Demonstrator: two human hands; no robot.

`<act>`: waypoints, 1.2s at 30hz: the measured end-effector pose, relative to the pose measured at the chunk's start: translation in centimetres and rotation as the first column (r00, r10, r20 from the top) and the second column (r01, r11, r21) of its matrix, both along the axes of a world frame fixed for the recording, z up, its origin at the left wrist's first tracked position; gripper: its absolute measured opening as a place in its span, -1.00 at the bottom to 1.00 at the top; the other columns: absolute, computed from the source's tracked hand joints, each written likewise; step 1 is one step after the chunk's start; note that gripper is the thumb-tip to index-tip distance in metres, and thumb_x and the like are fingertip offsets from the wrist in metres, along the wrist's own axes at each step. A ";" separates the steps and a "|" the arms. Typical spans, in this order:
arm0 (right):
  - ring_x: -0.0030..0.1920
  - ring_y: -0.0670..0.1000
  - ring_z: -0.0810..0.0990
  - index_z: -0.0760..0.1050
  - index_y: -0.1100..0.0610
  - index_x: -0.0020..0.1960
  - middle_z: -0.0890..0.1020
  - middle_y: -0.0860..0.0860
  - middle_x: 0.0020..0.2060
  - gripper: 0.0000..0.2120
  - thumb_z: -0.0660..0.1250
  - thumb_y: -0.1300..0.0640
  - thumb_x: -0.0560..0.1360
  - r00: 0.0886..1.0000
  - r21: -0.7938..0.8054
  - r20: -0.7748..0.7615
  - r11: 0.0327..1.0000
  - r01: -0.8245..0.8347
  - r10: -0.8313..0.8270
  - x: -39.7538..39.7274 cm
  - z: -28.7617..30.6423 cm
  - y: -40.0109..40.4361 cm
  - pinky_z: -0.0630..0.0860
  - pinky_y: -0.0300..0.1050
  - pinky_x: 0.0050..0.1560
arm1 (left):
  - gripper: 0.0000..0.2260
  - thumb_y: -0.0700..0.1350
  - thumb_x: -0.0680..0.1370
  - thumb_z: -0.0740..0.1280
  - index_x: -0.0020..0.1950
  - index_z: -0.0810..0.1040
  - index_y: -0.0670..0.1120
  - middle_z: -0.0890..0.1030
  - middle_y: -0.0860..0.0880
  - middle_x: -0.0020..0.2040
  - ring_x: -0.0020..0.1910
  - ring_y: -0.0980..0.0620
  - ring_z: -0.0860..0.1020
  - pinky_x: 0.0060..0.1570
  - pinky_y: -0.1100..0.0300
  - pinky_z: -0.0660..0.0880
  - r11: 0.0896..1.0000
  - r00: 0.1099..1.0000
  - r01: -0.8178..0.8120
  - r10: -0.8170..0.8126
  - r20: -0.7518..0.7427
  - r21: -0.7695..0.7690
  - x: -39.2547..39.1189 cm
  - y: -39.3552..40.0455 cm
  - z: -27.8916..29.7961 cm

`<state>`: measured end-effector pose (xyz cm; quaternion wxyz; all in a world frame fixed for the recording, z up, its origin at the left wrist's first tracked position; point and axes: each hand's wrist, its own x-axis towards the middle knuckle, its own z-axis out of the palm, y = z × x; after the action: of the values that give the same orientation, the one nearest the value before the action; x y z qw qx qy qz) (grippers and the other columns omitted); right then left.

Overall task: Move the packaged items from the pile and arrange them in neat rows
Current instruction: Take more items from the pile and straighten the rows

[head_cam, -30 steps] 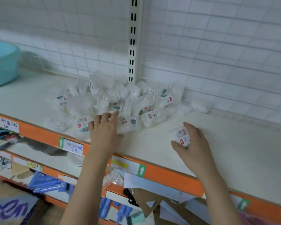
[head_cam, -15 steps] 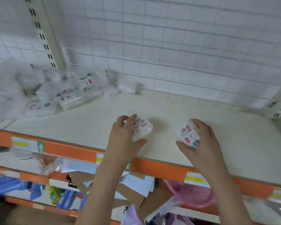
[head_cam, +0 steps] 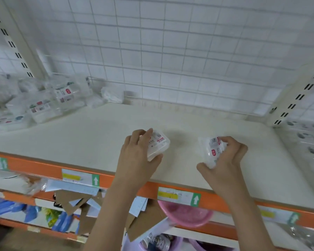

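Note:
My left hand grips a small clear packet with a red and white label just above the white shelf, near its front edge. My right hand grips a second packet of the same kind a little to the right, tilted on end. The pile of packaged items lies blurred at the far left against the back wall, well away from both hands.
A white wire grid backs the shelf, with slotted uprights at left and right. Clear packaged goods fill the right bay. The orange shelf edge carries price labels. Below sit a pink basin, cardboard and blue packs.
My left hand took a packet from the pile. Both hands moved right along the shelf with their packets, and the view turned right, leaving the pile at far left.

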<state>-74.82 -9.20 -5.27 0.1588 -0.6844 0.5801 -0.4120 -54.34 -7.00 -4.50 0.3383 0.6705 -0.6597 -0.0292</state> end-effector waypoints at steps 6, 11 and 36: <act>-0.13 -0.15 0.31 0.40 0.26 0.13 0.35 0.12 0.09 -0.53 0.38 0.41 0.24 0.997 -0.152 -0.022 0.986 0.065 -0.070 -4.6 0.6 -1.0 0.27 -0.52 -0.11 | -0.42 -0.10 0.33 0.51 0.31 0.44 -0.17 0.47 -0.15 0.16 0.03 -0.20 0.48 0.03 0.06 0.41 0.999 1.000 0.016 -0.016 -0.013 -0.041 -4.6 -1.9 0.5; -0.22 -0.05 0.44 0.47 0.20 0.03 0.57 0.09 -0.07 -0.64 0.41 0.34 0.25 0.988 -0.173 -0.052 0.976 0.135 -0.146 -12.4 1.7 -1.7 0.32 -0.30 -0.31 | -0.45 -0.02 0.32 0.44 0.29 0.45 -0.08 0.57 -0.06 0.14 0.07 -0.15 0.51 0.08 -0.06 0.45 0.996 0.997 0.066 -0.068 -0.021 -0.053 -11.8 -4.0 0.2; -0.06 -0.04 0.44 0.52 0.21 0.13 0.48 0.13 -0.01 -0.67 0.35 0.32 0.36 0.974 -0.378 -0.105 0.914 0.146 -0.199 -45.1 1.6 -0.7 0.32 -0.44 0.04 | -0.66 -0.13 0.32 0.29 0.08 0.59 -0.12 0.66 -0.05 -0.07 -0.14 -0.14 0.59 -0.15 -0.06 0.54 0.969 0.984 0.180 -0.175 0.046 -0.172 -44.9 -4.2 1.3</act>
<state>-119.88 -9.88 -3.68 -0.0505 -0.6755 0.5607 -0.4762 -99.24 -11.17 -3.23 0.3819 0.5768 -0.7221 0.0091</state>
